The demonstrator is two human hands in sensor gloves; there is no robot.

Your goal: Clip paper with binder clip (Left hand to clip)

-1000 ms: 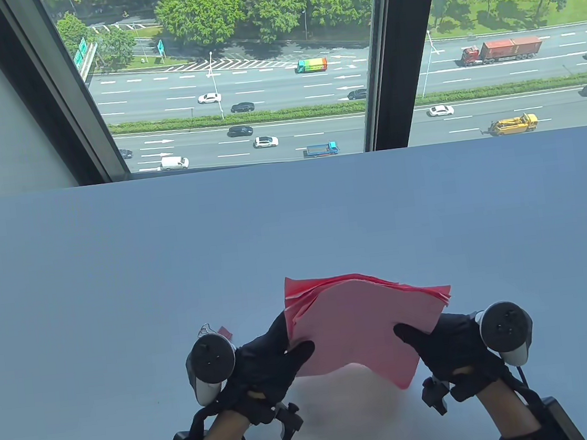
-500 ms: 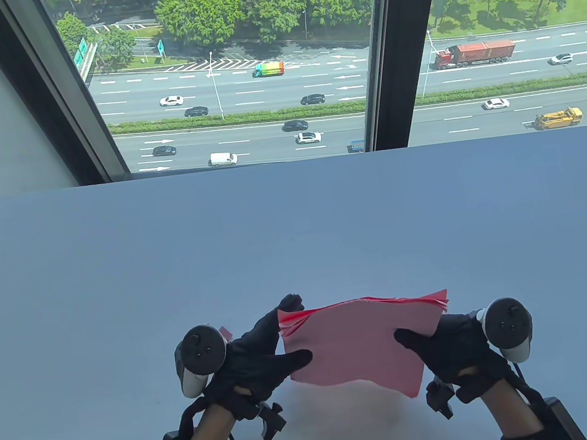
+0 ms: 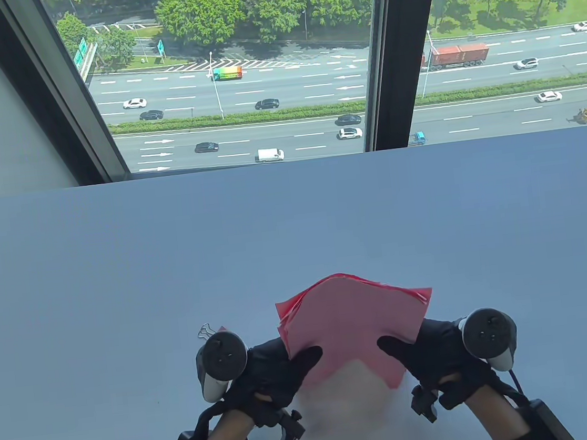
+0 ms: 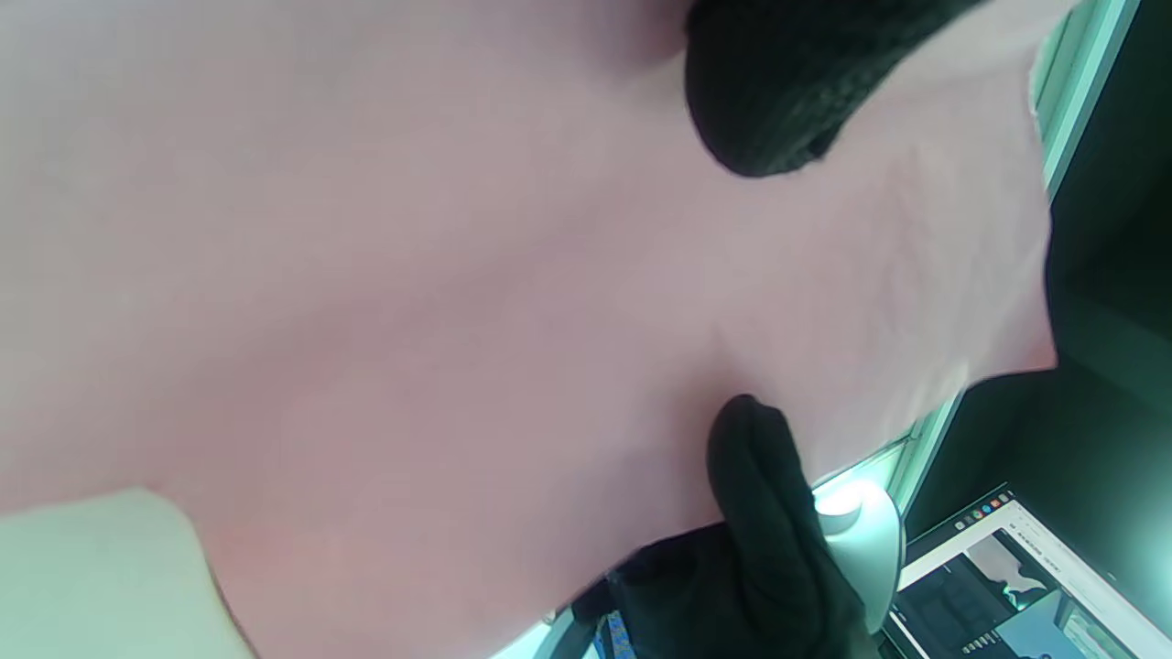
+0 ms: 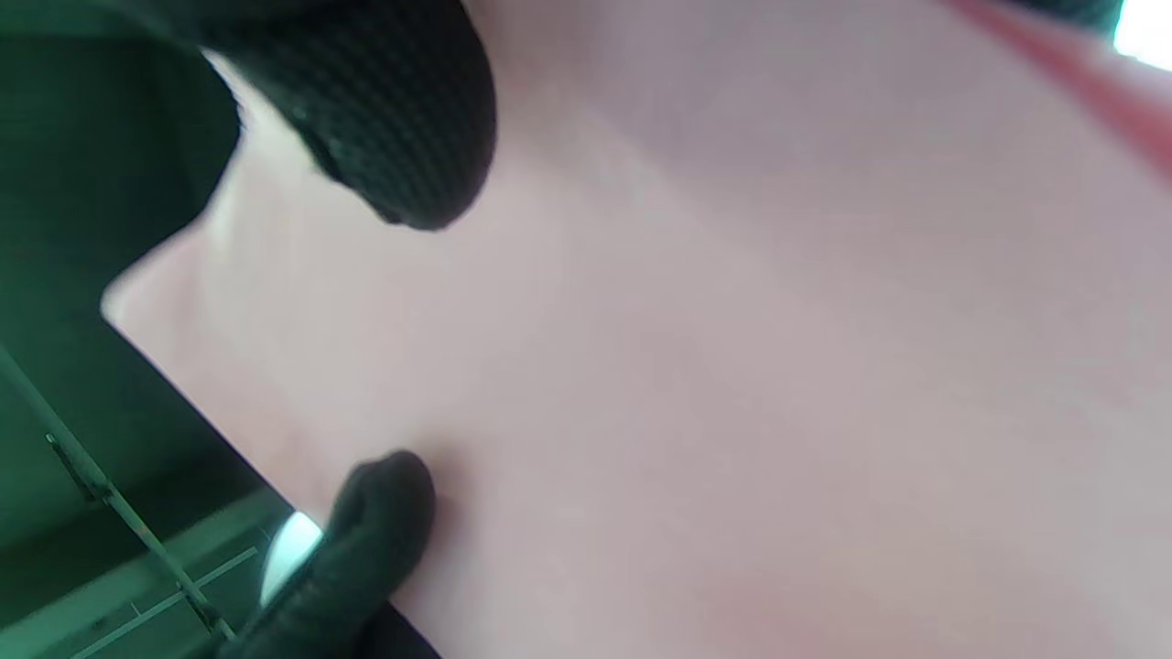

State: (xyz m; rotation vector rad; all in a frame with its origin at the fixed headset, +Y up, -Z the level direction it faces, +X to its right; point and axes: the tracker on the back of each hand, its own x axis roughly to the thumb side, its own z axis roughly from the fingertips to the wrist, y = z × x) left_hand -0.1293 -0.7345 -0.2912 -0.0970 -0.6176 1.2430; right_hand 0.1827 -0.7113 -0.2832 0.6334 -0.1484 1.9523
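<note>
Paper (image 3: 350,324): pink stack lifted off the table (image 3: 118,261), bowed upward. Binder clip (image 3: 208,330) lies on the table left of it, behind the left hand (image 3: 276,373), which pinches the paper's left edge; right hand (image 3: 427,350) pinches its right edge.

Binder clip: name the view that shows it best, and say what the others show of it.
The table view. Only there does the binder clip appear: its wire handles and a bit of red body peek out on the table behind the left hand's tracker, mostly hidden. Both wrist views are filled by the pink paper and gloved fingertips; no clip shows.
</note>
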